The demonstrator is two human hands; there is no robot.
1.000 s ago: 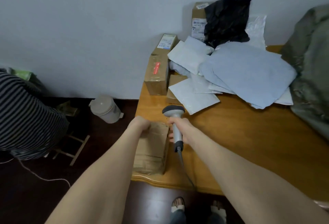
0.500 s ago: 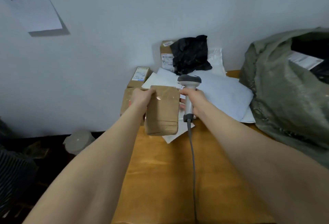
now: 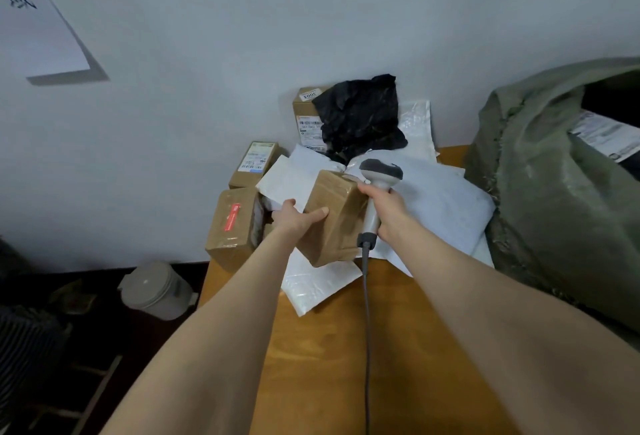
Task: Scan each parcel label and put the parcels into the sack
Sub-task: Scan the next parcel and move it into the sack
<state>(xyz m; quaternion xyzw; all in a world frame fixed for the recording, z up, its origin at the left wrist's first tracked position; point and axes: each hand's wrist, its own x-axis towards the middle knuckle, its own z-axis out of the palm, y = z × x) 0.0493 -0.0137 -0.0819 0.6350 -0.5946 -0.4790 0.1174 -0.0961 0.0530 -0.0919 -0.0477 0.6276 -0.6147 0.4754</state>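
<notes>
The left hand (image 3: 298, 220) grips a brown box (image 3: 334, 220) held up over the 12 o'clock end of the table (image 3: 329, 365), thumb across its near face. The right hand (image 3: 388, 209) is wrapped round the scanner (image 3: 379, 175), whose head sits just beside the box's top. No label shows on the faces toward us, so I'd judge this scan not yet done.

The sack (image 3: 554, 209) at 3 o'clock gapes, with one labelled parcel (image 3: 606, 138) inside. Mailers (image 3: 443, 199) and more boxes (image 3: 235, 223) wait at 12.

The tabletop is wood and the wall white, with a paper sheet (image 3: 34, 26) on it. A bin (image 3: 156, 291) stands on the dark floor at 9.
</notes>
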